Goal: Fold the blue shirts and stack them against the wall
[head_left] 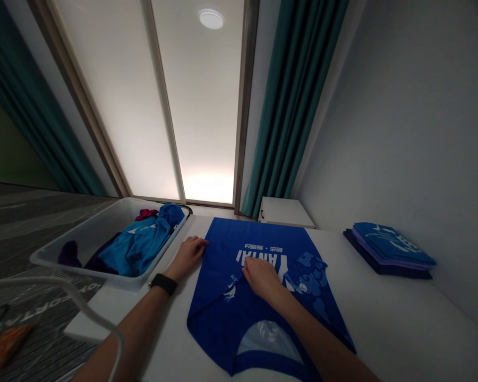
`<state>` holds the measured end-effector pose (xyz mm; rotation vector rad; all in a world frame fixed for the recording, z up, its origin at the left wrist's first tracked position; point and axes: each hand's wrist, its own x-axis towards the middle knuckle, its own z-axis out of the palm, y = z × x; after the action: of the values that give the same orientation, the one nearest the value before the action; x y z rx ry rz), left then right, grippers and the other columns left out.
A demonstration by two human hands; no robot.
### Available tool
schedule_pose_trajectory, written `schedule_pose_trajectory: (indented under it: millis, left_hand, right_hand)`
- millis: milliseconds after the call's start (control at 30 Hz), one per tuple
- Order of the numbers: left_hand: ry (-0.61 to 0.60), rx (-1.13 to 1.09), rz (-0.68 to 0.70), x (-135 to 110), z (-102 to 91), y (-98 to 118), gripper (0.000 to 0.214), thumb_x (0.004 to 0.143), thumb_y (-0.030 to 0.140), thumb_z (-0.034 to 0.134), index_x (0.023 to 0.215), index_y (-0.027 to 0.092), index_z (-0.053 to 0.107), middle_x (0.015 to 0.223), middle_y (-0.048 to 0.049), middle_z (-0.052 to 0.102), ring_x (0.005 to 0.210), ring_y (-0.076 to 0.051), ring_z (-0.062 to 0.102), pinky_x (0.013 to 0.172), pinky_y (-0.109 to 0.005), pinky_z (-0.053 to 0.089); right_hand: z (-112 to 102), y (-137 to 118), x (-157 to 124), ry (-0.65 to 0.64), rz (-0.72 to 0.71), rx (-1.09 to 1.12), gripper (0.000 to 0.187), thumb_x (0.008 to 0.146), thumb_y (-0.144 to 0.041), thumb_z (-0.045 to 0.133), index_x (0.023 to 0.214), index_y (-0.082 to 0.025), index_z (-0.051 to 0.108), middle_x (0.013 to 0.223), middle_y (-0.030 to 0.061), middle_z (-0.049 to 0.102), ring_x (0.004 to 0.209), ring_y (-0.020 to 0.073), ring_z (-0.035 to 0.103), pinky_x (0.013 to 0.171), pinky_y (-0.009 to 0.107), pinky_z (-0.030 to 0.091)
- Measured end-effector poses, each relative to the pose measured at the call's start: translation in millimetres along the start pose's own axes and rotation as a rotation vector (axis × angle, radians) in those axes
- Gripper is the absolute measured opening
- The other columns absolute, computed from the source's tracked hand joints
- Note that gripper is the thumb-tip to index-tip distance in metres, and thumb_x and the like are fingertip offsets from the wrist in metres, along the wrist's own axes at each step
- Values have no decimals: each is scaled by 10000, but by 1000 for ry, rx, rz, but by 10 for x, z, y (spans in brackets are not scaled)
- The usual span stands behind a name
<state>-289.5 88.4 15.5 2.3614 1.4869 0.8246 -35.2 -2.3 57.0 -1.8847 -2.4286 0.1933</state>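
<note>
A blue T-shirt point(223, 249) with white lettering lies spread on the white table, its neck opening toward me. My left hand point(189, 257), with a black watch on the wrist, is at the shirt's left edge, its fingertips pinched together on the fabric. My right hand point(261, 276) is closed over the white print in the middle, gripping a part of the shirt that is folded inward from the left. What lies under the curled fingers is hidden. On the right, the printed sleeve area rests flat.
A clear plastic bin point(91, 225) at the left holds a heap of blue, purple and red clothes point(135, 246). Folded clothes point(394, 246) are stacked on the table point(402, 318) at the right. A white cabinet point(284, 212) stands behind, and a pale cable point(83, 307) crosses the lower left.
</note>
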Motion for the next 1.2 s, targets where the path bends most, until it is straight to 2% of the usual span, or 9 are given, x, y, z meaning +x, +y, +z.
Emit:
schedule_pose_trajectory:
  millis: [233, 433, 567, 700, 833, 967, 1033, 1100, 1200]
  left_hand:
    - [24, -7, 20, 2, 13, -18, 263, 867, 222, 452, 958, 186, 696, 847, -82, 636, 852, -241, 576, 796, -378, 473]
    - [98, 74, 93, -67, -39, 118, 270, 899, 219, 423, 1007, 186, 668, 948, -86, 623, 932, -243, 559, 850, -392, 452]
    - [83, 115, 92, -101, -35, 133, 273, 892, 219, 431, 1044, 182, 654, 978, -87, 623, 956, -249, 554, 869, -407, 448]
    - [55, 95, 52, -92, -4, 57, 263, 875, 225, 445, 1020, 191, 661, 979, -82, 639, 963, -253, 566, 869, -408, 455]
    - [32, 70, 12, -74, 4, 18, 259, 869, 224, 450, 1011, 197, 665, 968, -73, 657, 944, -246, 585, 854, -401, 461]
    - [11, 51, -9, -70, -11, 22, 260, 872, 224, 452, 1011, 198, 670, 949, -71, 660, 937, -245, 596, 830, -388, 469]
    - [12, 49, -6, -70, -12, 16, 260, 876, 220, 446, 998, 200, 675, 949, -72, 662, 934, -244, 599, 830, -389, 470]
    - [16, 57, 0, -67, -6, 4, 259, 880, 215, 442, 984, 200, 679, 945, -74, 663, 921, -244, 601, 831, -393, 471]
    - [49, 73, 21, -67, -3, 17, 253, 886, 225, 446, 989, 197, 675, 938, -78, 655, 917, -244, 597, 835, -398, 475]
  right_hand:
    - [-33, 98, -12, -18, 31, 138, 122, 938, -237, 471, 1005, -213, 571, 952, 49, 697, 866, 202, 654, 687, 270, 385]
    - [-72, 611, -30, 68, 137, 354, 215, 942, -238, 406, 1029, -218, 601, 827, 15, 665, 747, 159, 609, 642, 246, 352]
    - [-66, 976, -63, 152, 202, 418, 248, 908, -262, 419, 1024, -207, 632, 808, 21, 658, 721, 162, 597, 646, 250, 376]
    - [-75, 1113, -85, 175, 229, 415, 270, 904, -252, 408, 1021, -189, 643, 814, 36, 669, 739, 169, 608, 658, 258, 393]
    - [-37, 935, -89, 130, 196, 344, 258, 929, -242, 410, 1034, -193, 640, 874, 47, 688, 792, 180, 626, 699, 276, 414]
    - [38, 536, -131, 165, -38, 235, 301, 951, -203, 374, 1051, -181, 657, 1044, 89, 677, 1017, 217, 595, 893, 343, 422]
    - [73, 328, -179, 149, -200, 215, 348, 949, -189, 383, 1217, -185, 605, 1263, 95, 608, 1216, 233, 494, 1016, 380, 373]
    - [101, 157, -236, 85, -323, 230, 438, 961, -231, 396, 1390, -189, 471, 1476, 72, 440, 1383, 233, 322, 1126, 413, 272]
    - [128, 6, -308, -53, -421, 262, 532, 990, -330, 364, 1500, -193, 296, 1577, 44, 257, 1461, 211, 149, 1190, 439, 142]
